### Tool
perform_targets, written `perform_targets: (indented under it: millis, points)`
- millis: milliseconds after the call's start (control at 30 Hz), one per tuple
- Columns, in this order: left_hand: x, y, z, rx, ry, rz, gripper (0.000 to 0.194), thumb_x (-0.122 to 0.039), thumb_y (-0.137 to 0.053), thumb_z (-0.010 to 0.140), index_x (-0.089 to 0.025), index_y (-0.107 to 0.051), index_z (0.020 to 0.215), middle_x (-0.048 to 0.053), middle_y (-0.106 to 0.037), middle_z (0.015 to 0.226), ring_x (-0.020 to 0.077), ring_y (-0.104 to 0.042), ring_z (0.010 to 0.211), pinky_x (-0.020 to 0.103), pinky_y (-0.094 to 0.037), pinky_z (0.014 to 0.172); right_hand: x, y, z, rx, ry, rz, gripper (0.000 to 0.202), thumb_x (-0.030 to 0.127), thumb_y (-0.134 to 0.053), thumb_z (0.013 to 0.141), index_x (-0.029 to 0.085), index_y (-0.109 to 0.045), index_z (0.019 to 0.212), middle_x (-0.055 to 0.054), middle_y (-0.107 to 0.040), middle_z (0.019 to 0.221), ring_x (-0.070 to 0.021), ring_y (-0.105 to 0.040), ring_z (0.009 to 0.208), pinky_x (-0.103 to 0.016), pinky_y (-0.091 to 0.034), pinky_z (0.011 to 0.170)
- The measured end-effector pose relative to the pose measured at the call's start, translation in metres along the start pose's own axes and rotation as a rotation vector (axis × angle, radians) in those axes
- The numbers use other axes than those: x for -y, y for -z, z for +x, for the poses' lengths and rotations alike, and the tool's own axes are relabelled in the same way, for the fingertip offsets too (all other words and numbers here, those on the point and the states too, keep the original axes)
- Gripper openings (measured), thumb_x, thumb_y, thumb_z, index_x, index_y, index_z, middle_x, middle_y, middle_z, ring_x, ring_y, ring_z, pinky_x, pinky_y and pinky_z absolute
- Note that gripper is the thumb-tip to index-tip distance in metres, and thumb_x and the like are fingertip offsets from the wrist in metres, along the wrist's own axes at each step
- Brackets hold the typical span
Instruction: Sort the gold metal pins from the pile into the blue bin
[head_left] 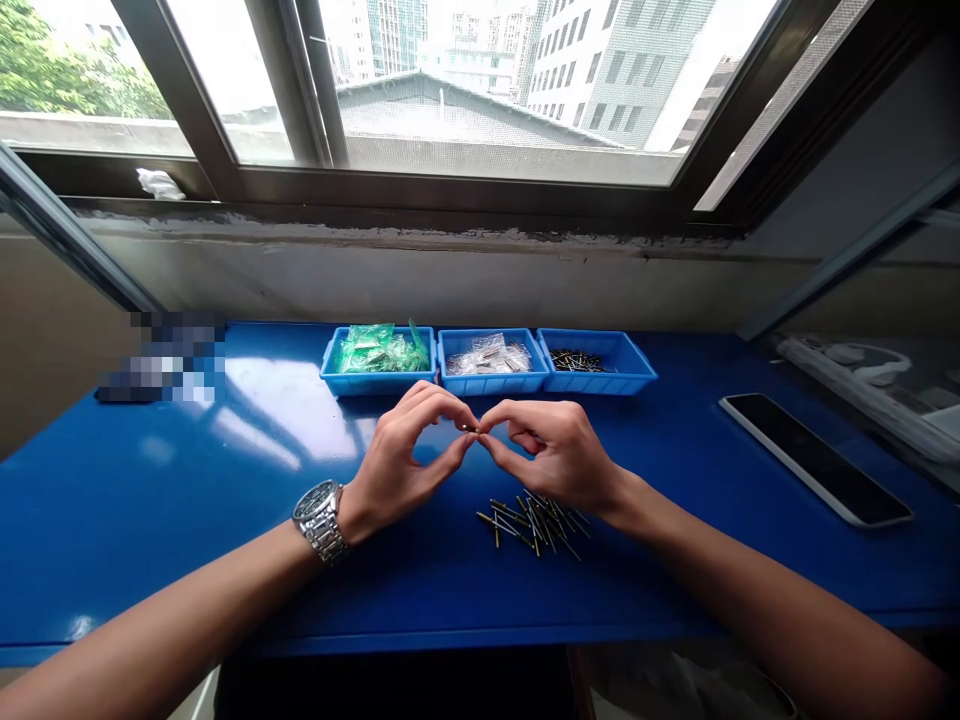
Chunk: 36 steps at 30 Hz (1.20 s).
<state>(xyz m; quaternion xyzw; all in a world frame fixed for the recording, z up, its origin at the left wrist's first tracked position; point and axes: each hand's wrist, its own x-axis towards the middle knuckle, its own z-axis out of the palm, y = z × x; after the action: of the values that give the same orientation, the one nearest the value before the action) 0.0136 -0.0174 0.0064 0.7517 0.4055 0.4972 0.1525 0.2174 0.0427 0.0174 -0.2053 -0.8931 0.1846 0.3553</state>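
Observation:
Above the blue table, my left hand [412, 445] and my right hand [559, 450] meet fingertip to fingertip. Each hand is closed in a pinch of thumb and forefinger. A small, thin brass-coloured pin [471, 429] shows between the fingertips; most of it is covered by them. A loose pile of slender metal pins [536, 522], some silver and some brass-coloured, lies on the table just below my right hand. A silver wristwatch [321, 520] is on my left wrist.
Behind the hands stand three blue bins in a row: one with green plastic packets [382, 350], one with clear packets [489, 355], one with dark thin pins [576, 360]. A phone [814, 458] lies on the blue table [187, 540] at right. A window is behind.

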Motion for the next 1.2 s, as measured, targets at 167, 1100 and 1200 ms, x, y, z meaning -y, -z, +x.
perform_targets:
  millis: [167,1100,1200]
  points:
    - [0.002,0.000,0.001,-0.020,0.032,0.004,0.002,-0.017,-0.067,0.094,-0.017,-0.065,0.096,0.005,-0.068,0.091,0.0181,-0.059,0.088,0.033,-0.051,0.078,0.006,0.002,0.001,-0.105,0.002,-0.043,0.009,0.023,-0.068,0.091,0.015,-0.072,0.087,0.007,-0.045,0.057,-0.0063,-0.039,0.049,-0.021,-0.034,0.049]
    - [0.004,0.004,0.002,0.077,-0.068,0.151,0.007,-0.015,-0.065,0.093,-0.018,-0.067,0.099,0.007,-0.068,0.097,0.0210,-0.060,0.094,0.037,-0.053,0.083,-0.006,0.002,0.000,0.116,-0.055,-0.001,0.010,0.024,-0.068,0.091,0.017,-0.074,0.092,0.007,-0.045,0.057,-0.0062,-0.038,0.049,-0.022,-0.031,0.050]
    - [0.004,0.004,0.003,0.059,-0.057,0.153,0.005,-0.017,-0.066,0.093,-0.018,-0.067,0.097,0.007,-0.068,0.096,0.0209,-0.060,0.093,0.037,-0.052,0.083,-0.005,0.003,0.000,0.060,-0.046,-0.031,0.010,0.025,-0.068,0.090,0.018,-0.074,0.088,0.007,-0.044,0.056,-0.0064,-0.039,0.048,-0.022,-0.032,0.050]
